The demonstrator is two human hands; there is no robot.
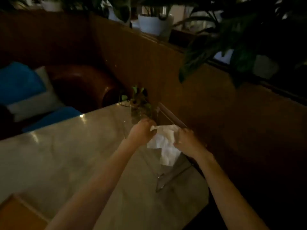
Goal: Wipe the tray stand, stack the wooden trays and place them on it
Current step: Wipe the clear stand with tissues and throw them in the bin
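A crumpled white tissue (164,145) hangs between both hands over a clear tray stand (172,175) at the right side of the pale marble table (66,155). My left hand (142,131) pinches the tissue's upper left corner. My right hand (186,140) grips its right edge. The stand is see-through with thin shiny edges, and its far part is hidden behind the tissue and hands. A wooden tray (18,214) shows only as an orange-brown corner at the bottom left of the table. The scene is dim and a little blurred.
A small plant in a glass jar (139,105) stands on the table just beyond my left hand. A wooden partition (149,63) runs along the right, topped with potted plants (152,22). A dark brown seat (79,85) with blue and white cushions (21,90) lies past the table's far edge.
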